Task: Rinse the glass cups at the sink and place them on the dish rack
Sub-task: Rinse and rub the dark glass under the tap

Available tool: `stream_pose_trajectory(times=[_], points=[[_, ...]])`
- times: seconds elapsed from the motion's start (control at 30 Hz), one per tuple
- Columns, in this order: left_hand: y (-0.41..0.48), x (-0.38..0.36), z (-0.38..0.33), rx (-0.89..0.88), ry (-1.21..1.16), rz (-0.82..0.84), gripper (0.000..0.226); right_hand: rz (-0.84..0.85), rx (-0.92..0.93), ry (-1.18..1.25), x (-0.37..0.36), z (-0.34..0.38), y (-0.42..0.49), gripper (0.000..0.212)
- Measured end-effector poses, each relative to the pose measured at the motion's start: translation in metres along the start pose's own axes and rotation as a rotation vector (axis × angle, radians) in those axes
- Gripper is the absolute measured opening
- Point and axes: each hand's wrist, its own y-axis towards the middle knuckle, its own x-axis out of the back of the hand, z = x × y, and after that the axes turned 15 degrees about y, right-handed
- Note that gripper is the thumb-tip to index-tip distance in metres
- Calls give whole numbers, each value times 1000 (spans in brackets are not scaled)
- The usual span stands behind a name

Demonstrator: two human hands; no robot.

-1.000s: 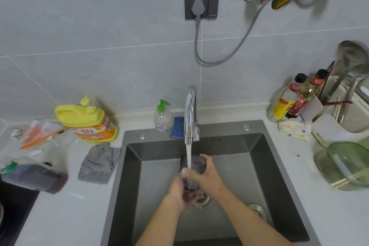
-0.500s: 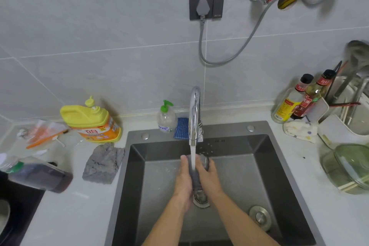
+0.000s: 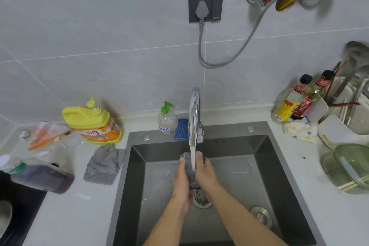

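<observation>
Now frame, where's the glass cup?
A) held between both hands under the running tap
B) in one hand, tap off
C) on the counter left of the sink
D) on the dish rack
A: the glass cup is held between the left hand and the right hand, and water from the faucet falls onto it over the sink.

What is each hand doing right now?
Left hand: fingers gripping the dark grey glass cup.
Right hand: gripping the same cup from the other side.
</observation>
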Motion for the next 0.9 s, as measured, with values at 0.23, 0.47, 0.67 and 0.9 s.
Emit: stream_pose_trajectory(times=[0.23,0.47,0.67,0.9], points=[[5,2,-12,191,-197,-122,63,237,321,-210,11,-23,-12,64],[-7,-2,-23,295,-277,130,52,262,330,-216,58,-17,-2,51],[-9,4,-12,271,-260,171,40,96,248,6,55,-15,3,27],[-1,12,-9,195,-175,94,38,-49,253,-56,36,-17,-4,27]])
